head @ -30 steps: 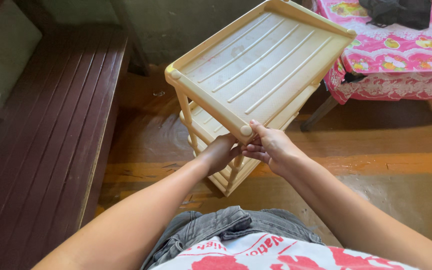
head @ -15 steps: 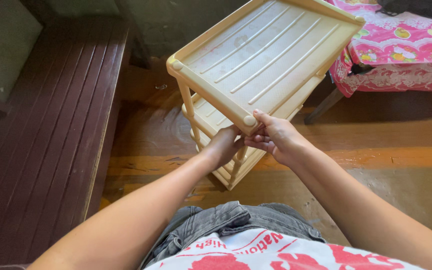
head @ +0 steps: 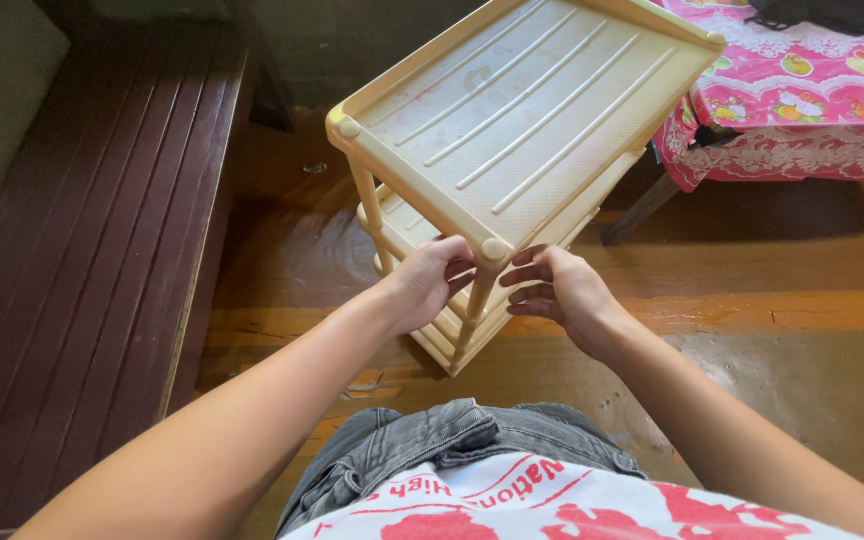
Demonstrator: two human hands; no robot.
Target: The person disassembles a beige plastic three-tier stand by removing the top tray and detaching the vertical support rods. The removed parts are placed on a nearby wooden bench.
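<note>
Your left hand (head: 430, 282) curls around the near corner post (head: 476, 298) of the cream plastic shelf rack (head: 512, 120), just under the top tray's corner knob (head: 494, 248), fingers wrapped on it. Your right hand (head: 564, 292) sits just right of the same post, fingers half spread and loosely curved toward it; can't tell if they touch. The rack stands on the wooden floor (head: 752, 270) right in front of both hands, tilted toward you, likely so the post joint is reachable. Lower trays sit beneath the hands. Dark red bench (head: 102, 250) lies left of your left hand; a table with pink floral cloth (head: 802, 100) beyond your right.
</note>
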